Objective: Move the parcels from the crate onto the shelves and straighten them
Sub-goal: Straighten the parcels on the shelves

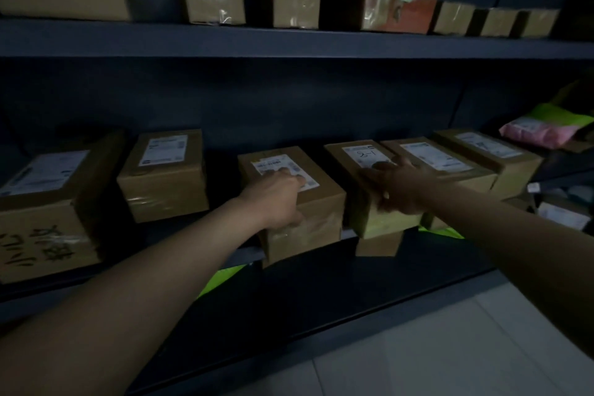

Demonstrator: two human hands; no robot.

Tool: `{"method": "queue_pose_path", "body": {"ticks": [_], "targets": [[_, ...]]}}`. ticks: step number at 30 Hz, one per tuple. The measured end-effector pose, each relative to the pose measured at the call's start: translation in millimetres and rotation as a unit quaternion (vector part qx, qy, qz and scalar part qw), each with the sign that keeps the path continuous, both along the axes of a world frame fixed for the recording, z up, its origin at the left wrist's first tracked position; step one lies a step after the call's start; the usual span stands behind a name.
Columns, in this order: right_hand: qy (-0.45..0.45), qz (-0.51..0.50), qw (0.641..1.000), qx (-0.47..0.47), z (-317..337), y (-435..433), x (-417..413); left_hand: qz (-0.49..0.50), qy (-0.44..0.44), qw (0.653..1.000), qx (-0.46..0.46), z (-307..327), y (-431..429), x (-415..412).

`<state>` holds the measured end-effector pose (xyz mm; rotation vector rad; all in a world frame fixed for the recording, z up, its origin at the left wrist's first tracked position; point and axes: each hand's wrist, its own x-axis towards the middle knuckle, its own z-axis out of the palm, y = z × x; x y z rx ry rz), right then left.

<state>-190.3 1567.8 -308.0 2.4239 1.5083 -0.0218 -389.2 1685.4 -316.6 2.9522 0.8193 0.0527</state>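
The left hand (276, 199) clasps a labelled cardboard parcel (308, 235), fingers curled over its top. The right hand (398, 190) grasps the neighbouring parcel (353, 151). Both lie label-up on the middle shelf (173, 231), long axes front-to-back, overhanging its edge.

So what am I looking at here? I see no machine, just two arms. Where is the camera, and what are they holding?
There is no robot here: these are a person's bare arms, filmed by one wide-angle camera worn on the head, looking forward and down. In front stand dark shelves. The left hand grips the front top edge of a labelled box, fingers on top and thumb down its front. The right hand lies over the front edge of the neighbouring box, whose label bears handwriting; it is blurred, so I cannot tell whether it grips. Smaller boxes stand on the shelf above, and a pink parcel lies at the right.
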Motion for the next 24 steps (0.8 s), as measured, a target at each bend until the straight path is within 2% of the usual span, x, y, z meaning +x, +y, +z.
{"method": "queue_pose_path", "body": {"ticks": [3,12,24], "targets": [[0.037,0.036,0.998,0.033,-11,22,20,0.029,-0.010,0.999,-0.015,-3,16,7],[0.068,0.102,0.989,0.081,-26,95,65,0.110,-0.031,0.992,-0.049,-7,57,30],[0.015,0.122,0.987,0.102,-33,129,79,0.161,-0.038,0.985,-0.057,-14,83,42]]}}
